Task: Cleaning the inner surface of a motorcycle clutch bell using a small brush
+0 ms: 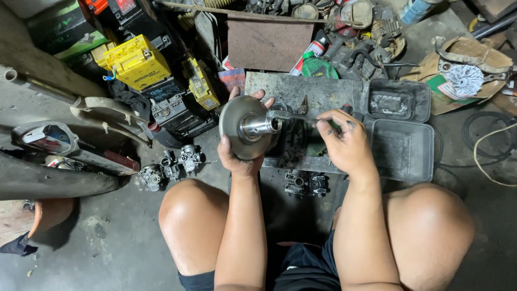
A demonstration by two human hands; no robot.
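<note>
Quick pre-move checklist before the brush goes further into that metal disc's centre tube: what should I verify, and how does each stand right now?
1. Left hand grips the metal disc firmly, fingers wrapped over its rim: ok.
2. Centre tube faces the right hand: ok.
3. Brush held in the right hand, bristles at the tube's mouth: ok.
4. Brush lined up straight with the tube: cannot tell.
5. Inside of the tube clean: cannot tell, hidden.
6. Metal tray sits beneath the work to catch dirt: ok.
</note>
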